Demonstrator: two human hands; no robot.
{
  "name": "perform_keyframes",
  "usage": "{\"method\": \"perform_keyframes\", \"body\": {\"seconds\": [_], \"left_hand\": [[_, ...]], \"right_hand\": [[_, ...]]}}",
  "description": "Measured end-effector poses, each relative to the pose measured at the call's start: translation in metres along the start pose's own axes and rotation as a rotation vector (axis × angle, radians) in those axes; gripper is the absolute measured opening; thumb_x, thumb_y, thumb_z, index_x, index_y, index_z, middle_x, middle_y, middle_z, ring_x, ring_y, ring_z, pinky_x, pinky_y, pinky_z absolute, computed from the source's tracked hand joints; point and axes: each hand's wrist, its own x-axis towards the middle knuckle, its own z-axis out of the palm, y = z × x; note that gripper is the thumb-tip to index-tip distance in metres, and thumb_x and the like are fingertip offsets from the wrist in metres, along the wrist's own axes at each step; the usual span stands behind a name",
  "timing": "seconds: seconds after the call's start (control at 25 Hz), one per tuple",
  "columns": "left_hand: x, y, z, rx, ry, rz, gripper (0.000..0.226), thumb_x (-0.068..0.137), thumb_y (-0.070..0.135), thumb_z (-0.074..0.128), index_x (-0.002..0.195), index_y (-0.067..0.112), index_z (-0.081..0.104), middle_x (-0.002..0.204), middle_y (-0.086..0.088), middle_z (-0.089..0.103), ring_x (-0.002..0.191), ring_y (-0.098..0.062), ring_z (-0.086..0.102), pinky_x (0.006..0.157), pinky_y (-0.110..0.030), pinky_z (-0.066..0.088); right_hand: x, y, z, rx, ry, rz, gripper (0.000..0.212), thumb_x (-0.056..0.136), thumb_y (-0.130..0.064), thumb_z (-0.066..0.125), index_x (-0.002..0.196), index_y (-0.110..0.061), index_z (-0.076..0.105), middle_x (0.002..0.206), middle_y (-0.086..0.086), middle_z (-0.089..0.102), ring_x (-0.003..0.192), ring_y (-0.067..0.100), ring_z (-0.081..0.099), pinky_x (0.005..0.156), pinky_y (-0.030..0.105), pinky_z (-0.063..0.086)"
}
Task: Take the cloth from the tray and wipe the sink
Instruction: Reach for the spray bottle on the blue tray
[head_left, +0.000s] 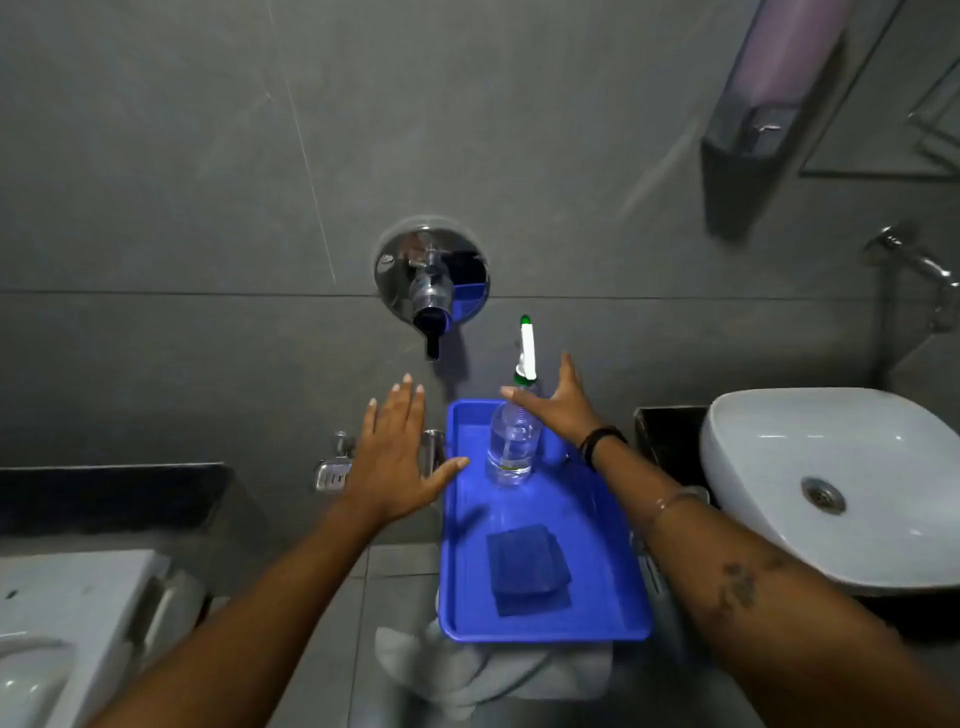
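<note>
A grey tiled wall (156, 156) fills most of my view. Low on my right sits the white ceramic basin sink (810, 467) with its round metal drain (823, 495). On my left a white porcelain fixture (67, 613) shows at the bottom corner. Between my forearms lies the long blue plastic tray (602, 545), resting on a pale crumpled towel (467, 670). The folded dark blue cloth (527, 569) lies flat in the near half of the tray, untouched. A clear plastic spray bottle (510, 447) with a white and green nozzle stands upright in the far half, beyond the cloth. My left hand (392, 462) hovers spread and empty just beside the tray's left rim, thumb reaching over the edge. My right hand (558, 402) is open too, fingers splayed, holding nothing, just beside the bottle's neck; whether it touches I cannot tell. A round chrome wall tap (431, 280) sits above the tray. A small steel soap dish (332, 473) shows behind my left hand.
</note>
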Motion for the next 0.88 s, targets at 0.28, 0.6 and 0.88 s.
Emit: {"method": "perform_keyframes", "body": {"seconds": [0.28,0.6,0.88], "left_hand": [[-0.006,-0.004,0.032,-0.033,-0.061,0.024,0.107,0.081,0.081,0.034,0.156,0.008,0.01,0.166,-0.015,0.007,0.153,-0.029,0.008,0.123,-0.056,0.007],[-0.06,-0.001,0.068,-0.109,-0.193,0.041,0.109,0.082,0.077,0.044,0.157,0.008,0.006,0.167,-0.012,0.002,0.154,-0.025,0.001,0.123,-0.053,0.003],[-0.095,0.008,0.131,-0.073,-0.453,0.035,0.14,0.061,0.098,0.041,0.156,0.006,-0.005,0.165,-0.014,-0.014,0.153,-0.028,-0.013,0.121,-0.041,-0.013]], "right_hand": [[0.052,-0.025,0.039,0.18,0.249,-0.112,0.055,0.085,-0.024,0.064,0.135,-0.008,0.048,0.129,0.016,0.061,0.118,0.029,0.058,0.102,0.038,0.046],[-0.041,-0.059,0.012,0.066,0.447,-0.363,0.039,0.071,0.001,0.047,0.105,-0.003,0.065,0.098,0.014,0.069,0.086,0.019,0.061,0.076,0.013,0.044],[-0.173,0.004,-0.011,-0.095,0.107,-0.07,0.018,0.076,0.013,0.057,0.091,0.01,0.065,0.087,0.031,0.062,0.074,0.028,0.057,0.071,0.029,0.045]]}}
